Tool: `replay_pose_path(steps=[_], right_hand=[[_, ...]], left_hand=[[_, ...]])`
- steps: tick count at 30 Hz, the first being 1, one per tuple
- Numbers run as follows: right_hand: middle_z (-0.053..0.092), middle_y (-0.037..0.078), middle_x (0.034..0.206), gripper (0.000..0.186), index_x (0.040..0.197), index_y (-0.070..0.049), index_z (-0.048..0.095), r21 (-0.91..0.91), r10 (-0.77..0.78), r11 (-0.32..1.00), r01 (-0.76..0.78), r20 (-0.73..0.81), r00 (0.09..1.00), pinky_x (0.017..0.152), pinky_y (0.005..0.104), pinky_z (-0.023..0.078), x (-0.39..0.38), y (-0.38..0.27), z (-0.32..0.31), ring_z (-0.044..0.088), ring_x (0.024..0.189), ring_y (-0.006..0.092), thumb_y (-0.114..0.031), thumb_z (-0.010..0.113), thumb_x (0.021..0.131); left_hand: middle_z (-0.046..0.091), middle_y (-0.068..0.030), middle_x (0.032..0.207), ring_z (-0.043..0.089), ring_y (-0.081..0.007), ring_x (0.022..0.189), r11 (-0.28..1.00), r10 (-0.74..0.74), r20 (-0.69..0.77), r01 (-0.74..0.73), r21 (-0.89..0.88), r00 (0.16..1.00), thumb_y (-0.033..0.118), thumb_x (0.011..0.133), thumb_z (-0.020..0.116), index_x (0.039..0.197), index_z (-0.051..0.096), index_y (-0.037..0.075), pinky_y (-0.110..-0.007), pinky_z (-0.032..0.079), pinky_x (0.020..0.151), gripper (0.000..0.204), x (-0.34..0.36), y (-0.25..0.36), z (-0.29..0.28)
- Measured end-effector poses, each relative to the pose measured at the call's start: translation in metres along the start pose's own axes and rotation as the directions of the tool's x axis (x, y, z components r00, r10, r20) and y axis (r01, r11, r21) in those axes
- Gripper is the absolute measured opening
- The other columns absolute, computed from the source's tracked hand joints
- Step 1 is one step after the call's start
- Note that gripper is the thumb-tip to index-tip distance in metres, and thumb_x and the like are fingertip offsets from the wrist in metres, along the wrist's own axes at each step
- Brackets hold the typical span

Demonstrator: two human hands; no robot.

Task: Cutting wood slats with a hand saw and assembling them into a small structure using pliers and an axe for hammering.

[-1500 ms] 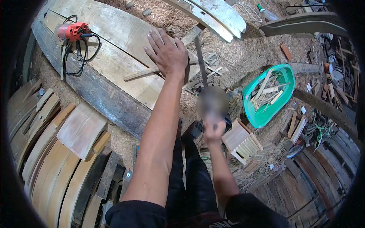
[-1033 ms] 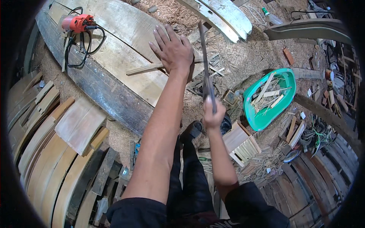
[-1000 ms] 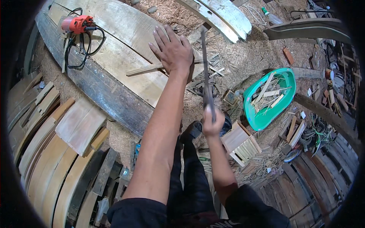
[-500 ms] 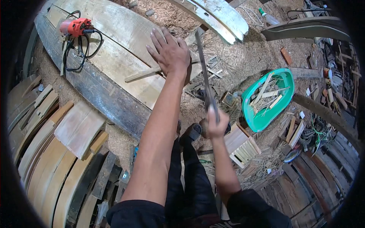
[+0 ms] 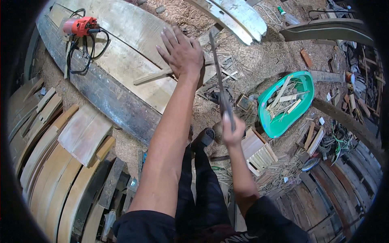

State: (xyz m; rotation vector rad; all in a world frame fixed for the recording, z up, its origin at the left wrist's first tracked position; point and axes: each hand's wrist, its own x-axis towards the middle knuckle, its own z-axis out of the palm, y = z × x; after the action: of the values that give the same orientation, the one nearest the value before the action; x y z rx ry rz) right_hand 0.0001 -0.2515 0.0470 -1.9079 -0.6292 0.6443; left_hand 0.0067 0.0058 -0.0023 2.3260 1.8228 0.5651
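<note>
So the left arm reaches up nearly straight from the bottom edge, and the left hand (image 5: 181, 54) sits palm down, fingers a little spread and angled up and to the left. It's pressing flat on a thin wooden stick (image 5: 152, 77) rather than wrapping around it. The right elbow is bent, forearm rising from the lower right, and the right hand (image 5: 234, 130) is closed tight around the handle end of a saw (image 5: 218, 67) (a bit blurry there, but the fist is clear).

Compared with a second ago, the right fist and saw have slid back toward the body, so the tip sits lower. The left hand has hardly budged and the stick looks the same.

The stick lies on the big pale boards (image 5: 125, 34), partly under the palm, its long axis running from lower left to upper right at a shallow slant. The saw points away from the person, tip up and slightly left, crossing right by the stick's right end. Can't tell if the teeth are in the wood. The green tub (image 5: 277, 131) of scraps is off to the right, well apart from the stick.
</note>
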Motion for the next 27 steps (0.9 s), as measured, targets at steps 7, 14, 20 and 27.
replay_pose_path(steps=[7,14,20,27], right_hand=[[0.043,0.001,0.054,0.035,0.070,-0.002,0.056,0.049,0.077,0.996,-0.078,0.019,0.997,0.048,0.0287,0.034,0.057,-0.016,0.012,0.041,0.053,0.0076,-0.027,0.061,0.094],[0.046,-0.004,0.055,0.042,0.064,-0.006,0.051,0.086,0.111,0.990,-0.110,-0.007,0.994,0.047,0.0238,0.030,0.030,-0.014,0.025,0.041,0.050,0.0050,-0.029,0.056,0.098],[0.044,0.000,0.056,0.039,0.065,-0.006,0.045,0.342,0.149,0.931,-0.129,-0.031,0.988,0.049,0.0259,0.030,0.024,-0.003,0.024,0.040,0.051,0.0077,-0.025,0.054,0.098],[0.044,-0.002,0.062,0.032,0.071,-0.005,0.048,0.512,0.053,0.856,0.071,-0.224,0.973,0.051,0.0246,0.029,0.010,-0.017,0.026,0.038,0.055,0.0065,-0.022,0.055,0.098]], left_hand=[[0.026,-0.0189,0.158,0.019,-0.0302,0.149,1.000,-0.007,0.003,0.007,-0.004,1.000,0.038,0.093,0.045,0.148,0.036,0.003,-0.054,0.005,0.120,0.066,0.005,0.004,-0.001],[0.030,-0.0173,0.156,0.020,-0.0310,0.148,0.995,0.094,0.057,-0.095,0.007,0.994,0.031,0.094,0.045,0.136,0.054,0.010,-0.062,0.007,0.117,0.048,0.003,-0.004,-0.002],[0.045,-0.0123,0.146,0.031,-0.0282,0.144,0.981,0.162,-0.003,-0.161,-0.112,0.987,0.028,0.092,0.048,0.131,0.057,0.009,-0.059,0.012,0.118,0.044,0.000,-0.005,-0.001],[0.059,-0.0102,0.127,0.051,-0.0279,0.123,0.837,0.360,-0.180,-0.402,-0.371,0.915,0.026,0.089,0.059,0.123,0.061,0.010,-0.048,0.030,0.109,0.038,-0.009,-0.029,-0.010]])
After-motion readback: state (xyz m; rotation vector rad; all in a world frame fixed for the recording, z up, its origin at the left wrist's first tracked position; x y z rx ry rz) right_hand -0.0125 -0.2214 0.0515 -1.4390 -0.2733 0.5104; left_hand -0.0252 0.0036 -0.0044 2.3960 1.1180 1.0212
